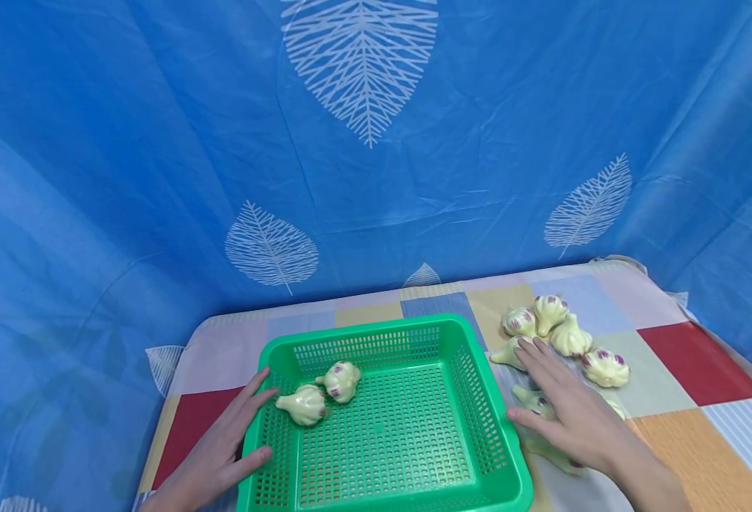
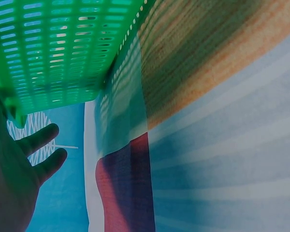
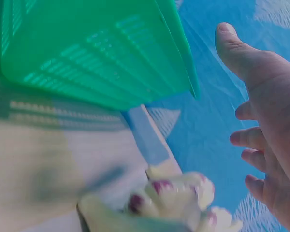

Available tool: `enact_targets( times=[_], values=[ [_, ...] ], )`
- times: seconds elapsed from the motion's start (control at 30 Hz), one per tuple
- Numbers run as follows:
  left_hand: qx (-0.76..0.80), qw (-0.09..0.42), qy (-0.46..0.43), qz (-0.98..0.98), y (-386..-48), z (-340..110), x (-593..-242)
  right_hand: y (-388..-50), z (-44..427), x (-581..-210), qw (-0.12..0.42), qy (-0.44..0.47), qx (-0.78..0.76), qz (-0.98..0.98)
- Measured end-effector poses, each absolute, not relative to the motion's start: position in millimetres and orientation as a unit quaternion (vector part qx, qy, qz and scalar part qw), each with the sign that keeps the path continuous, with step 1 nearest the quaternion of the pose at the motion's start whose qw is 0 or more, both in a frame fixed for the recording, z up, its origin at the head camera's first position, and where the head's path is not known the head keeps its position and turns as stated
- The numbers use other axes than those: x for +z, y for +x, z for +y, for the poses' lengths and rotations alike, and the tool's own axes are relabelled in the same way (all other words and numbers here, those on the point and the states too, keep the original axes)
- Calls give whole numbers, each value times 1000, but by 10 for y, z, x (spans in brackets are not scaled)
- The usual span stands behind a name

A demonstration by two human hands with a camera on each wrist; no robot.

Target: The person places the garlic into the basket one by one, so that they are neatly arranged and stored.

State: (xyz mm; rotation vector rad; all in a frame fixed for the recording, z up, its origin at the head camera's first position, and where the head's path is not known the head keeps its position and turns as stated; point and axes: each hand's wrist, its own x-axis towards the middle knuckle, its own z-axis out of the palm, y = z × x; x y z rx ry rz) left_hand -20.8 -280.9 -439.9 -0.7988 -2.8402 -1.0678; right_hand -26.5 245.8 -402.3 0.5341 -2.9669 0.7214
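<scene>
A green plastic basket point(image 1: 363, 330) with slotted walls stands on the table. Two garlic bulbs, one pale point(image 1: 305, 405) and one purple-marked point(image 1: 341, 381), lie together in its left part. At the left rim is my left hand point(image 1: 218, 444), fingers spread and thumb over the edge; the left wrist view shows the hand point(image 2: 12, 179) below the basket wall point(image 2: 58, 48). My right hand point(image 1: 570, 416) hovers over garlic bulbs beside the right rim, its fingers extended and holding nothing. In the right wrist view that hand point(image 3: 275, 130) stands apart from the basket point(image 3: 96, 53).
Several more garlic bulbs point(image 1: 570, 336) are clustered on the table right of the basket, some partly hidden under my right hand. A patchwork cloth point(image 1: 676, 363) covers the table. Behind it hangs a blue curtain point(image 1: 478, 142) with white leaf prints.
</scene>
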Motion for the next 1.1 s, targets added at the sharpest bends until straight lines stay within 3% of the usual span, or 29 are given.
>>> enact_targets(
  times=[0.3, 0.57, 0.77, 0.97, 1.1],
  values=[
    [-338, -8, -250, -907, -220, -2804, -4410, -141, 2738, -4115, -5, 95, 275, -957],
    [-343, -11, -256, -904, -216, -2816, -4422, -1, 3032, -4300, 45, 62, 310, -948],
    [-345, -2, -259, -902, -213, -2798, -4409, 135, 3240, -4404, 17, -23, 347, -937],
    [-338, -1, -265, -903, -214, -2802, -4420, 370, 3416, -4719, 61, -84, 405, -908],
    [-341, -3, -262, -903, -220, -2814, -4435, 508, 3496, -4956, 46, -139, 445, -884]
  ],
)
